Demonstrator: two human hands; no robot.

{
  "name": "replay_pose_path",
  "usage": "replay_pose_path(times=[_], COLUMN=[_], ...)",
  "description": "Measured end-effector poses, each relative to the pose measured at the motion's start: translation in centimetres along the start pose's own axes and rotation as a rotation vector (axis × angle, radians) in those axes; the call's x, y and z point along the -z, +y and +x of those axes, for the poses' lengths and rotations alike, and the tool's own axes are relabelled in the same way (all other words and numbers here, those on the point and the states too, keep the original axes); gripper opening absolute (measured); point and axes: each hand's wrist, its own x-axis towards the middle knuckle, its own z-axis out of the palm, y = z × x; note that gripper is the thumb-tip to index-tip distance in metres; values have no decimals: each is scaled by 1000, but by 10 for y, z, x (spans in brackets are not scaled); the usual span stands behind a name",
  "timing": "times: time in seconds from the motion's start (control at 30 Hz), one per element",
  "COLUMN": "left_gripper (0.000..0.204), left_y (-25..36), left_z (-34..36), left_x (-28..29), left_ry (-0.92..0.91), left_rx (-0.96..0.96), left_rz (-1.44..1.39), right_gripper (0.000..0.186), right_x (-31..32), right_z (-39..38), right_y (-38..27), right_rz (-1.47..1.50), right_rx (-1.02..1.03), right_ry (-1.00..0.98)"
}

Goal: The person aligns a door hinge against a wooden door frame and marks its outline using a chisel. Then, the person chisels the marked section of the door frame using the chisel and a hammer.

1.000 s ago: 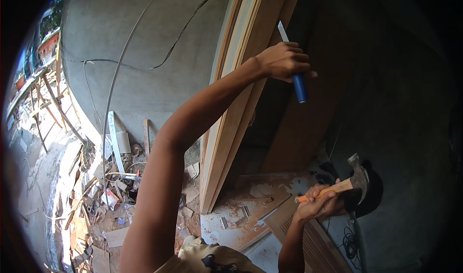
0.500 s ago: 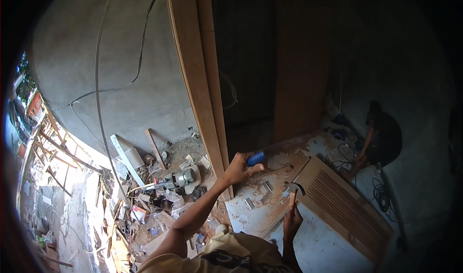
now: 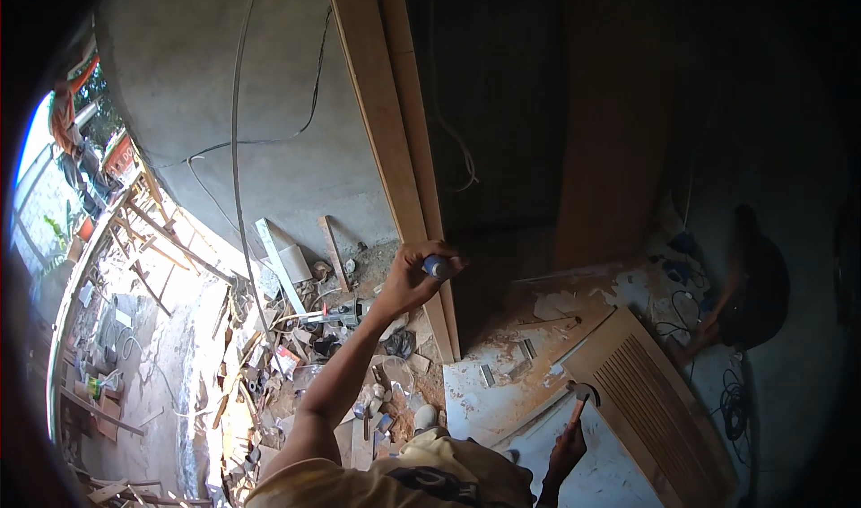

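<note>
My left hand, raised in front of the tall wooden door frame, is closed round a tool with a blue handle. The handle's end faces up toward me; the rest of the tool is hidden, so its kind does not show. Lower down, my right hand grips a claw hammer by its wooden handle, head up. Beyond the hammer, a slatted wooden panel lies on a pale, dusty board. Two small metal pieces, perhaps hinges, lie on that board.
A co-worker in dark clothing bends beside the panel at right, near coiled black cable. Rubble and scraps cover the floor at left around a power tool. A cable hangs along the wall. Outside stands another person.
My left hand has moved up against the door frame, and the blue handle now points toward me. The view has shifted left. My right hand still holds the hammer.
</note>
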Motion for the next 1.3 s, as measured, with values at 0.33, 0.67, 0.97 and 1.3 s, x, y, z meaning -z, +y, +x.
replay_pose_path(times=[0.33, 0.67, 0.97, 1.3], left_gripper=[43, 48, 34, 31], left_y=[110, 112, 103, 103], left_z=[157, 231, 240, 260], left_x=[26, 72, 77, 80], left_ry=[95, 54, -82, -49], left_rx=[-920, -1270, -1326, -1464], left_rz=[780, 857, 865, 681], right_gripper=[40, 37, 33, 33], right_x=[-27, -123, -184, -198], right_z=[52, 62, 35, 33], right_y=[-61, -184, -234, -247], right_rz=[-16, 193, 365, 423], right_rx=[170, 357, 402, 297], right_ry=[-173, -200, -101, 87])
